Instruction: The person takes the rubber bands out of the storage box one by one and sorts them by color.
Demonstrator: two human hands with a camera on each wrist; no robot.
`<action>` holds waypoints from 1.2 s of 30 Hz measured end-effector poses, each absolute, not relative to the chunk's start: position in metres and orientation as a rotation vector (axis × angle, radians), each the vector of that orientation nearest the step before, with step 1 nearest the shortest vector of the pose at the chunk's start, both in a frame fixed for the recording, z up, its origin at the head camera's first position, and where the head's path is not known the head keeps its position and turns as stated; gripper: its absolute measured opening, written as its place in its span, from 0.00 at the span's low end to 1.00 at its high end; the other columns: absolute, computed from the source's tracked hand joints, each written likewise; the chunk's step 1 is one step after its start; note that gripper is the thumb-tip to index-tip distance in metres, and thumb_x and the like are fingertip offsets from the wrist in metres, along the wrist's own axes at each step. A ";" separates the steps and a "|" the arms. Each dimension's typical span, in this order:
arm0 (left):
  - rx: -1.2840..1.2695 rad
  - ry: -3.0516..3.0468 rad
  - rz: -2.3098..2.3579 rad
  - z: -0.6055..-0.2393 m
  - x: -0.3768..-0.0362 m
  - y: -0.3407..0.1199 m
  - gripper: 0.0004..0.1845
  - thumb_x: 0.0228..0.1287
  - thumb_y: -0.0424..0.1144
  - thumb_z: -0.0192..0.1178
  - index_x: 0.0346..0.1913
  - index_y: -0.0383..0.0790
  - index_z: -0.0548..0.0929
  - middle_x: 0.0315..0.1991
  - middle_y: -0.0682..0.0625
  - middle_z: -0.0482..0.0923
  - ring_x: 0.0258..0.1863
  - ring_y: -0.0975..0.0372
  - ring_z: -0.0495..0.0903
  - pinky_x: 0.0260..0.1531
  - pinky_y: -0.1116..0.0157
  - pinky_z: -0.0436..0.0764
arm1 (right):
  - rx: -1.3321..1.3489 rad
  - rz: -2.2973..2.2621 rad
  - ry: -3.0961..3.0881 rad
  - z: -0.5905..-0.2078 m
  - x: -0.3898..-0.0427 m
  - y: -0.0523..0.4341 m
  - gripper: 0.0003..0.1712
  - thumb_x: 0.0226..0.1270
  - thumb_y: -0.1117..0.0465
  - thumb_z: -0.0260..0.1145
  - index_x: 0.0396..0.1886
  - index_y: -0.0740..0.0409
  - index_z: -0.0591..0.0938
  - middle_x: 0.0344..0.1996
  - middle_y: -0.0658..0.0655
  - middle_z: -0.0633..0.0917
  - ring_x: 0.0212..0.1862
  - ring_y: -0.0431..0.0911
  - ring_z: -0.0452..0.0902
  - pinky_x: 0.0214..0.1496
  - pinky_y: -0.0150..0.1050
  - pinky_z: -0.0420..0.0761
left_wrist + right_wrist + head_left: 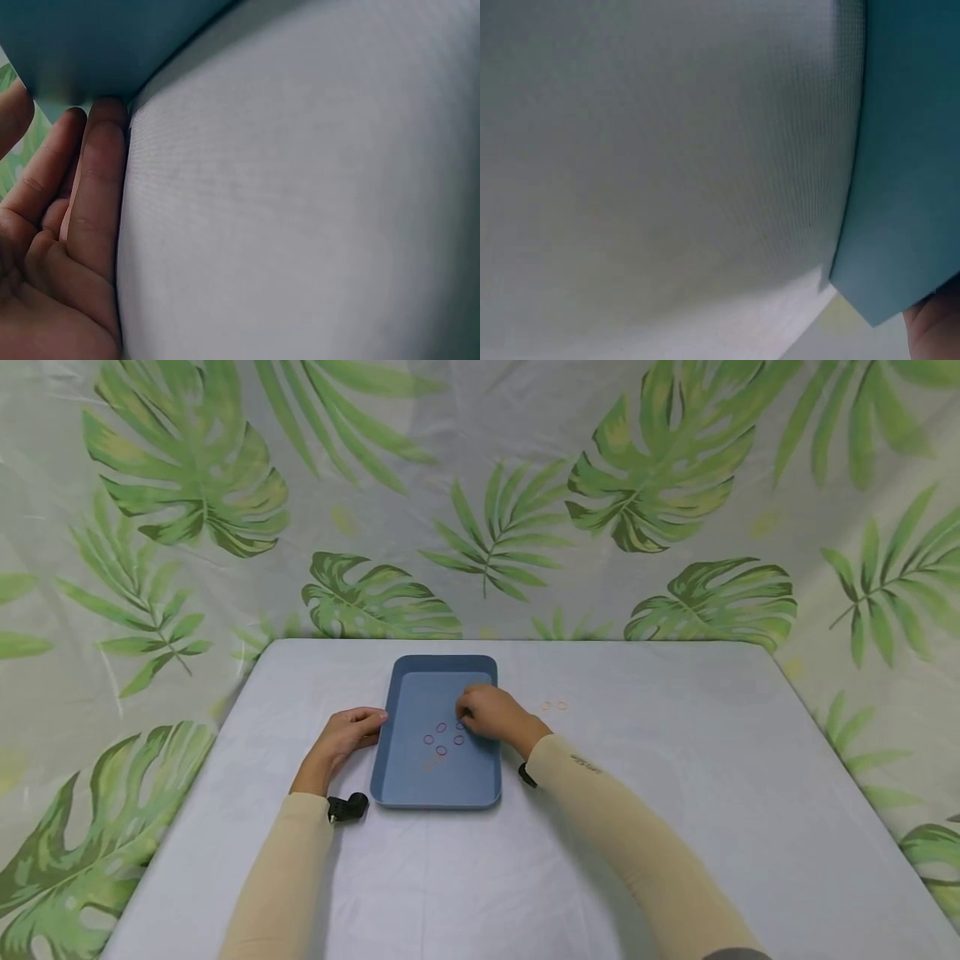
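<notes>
Blue and smooth-sided, the tray [438, 787] holds thin red rings [441, 751] around its middle, and the left hand [349, 735] touches its left wall with fingers loosely extended. Over its right half, the right hand [491, 712] has bent fingers, pinching something or not, I can't tell; light fingertips should suit such slender loops.

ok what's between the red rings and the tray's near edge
Some faint orange rings, just on the near side of the red rings, then bare tray up to its near edge; the head view shows it.
</notes>
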State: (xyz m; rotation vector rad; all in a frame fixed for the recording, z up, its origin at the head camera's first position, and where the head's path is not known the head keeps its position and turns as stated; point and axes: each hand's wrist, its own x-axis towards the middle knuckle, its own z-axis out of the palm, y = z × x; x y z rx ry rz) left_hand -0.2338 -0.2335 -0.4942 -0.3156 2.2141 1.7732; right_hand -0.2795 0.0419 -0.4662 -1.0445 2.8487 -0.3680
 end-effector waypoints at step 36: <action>-0.322 2.237 1.706 -0.495 -0.233 -0.233 0.28 0.70 0.50 0.61 0.65 0.36 0.76 0.64 0.41 0.75 0.46 0.72 0.80 0.54 0.70 0.83 | -0.843 -0.916 2.774 -0.464 -0.282 0.046 0.08 0.77 0.58 0.57 0.36 0.55 0.77 0.34 0.54 0.80 0.35 0.44 0.72 0.39 0.37 0.74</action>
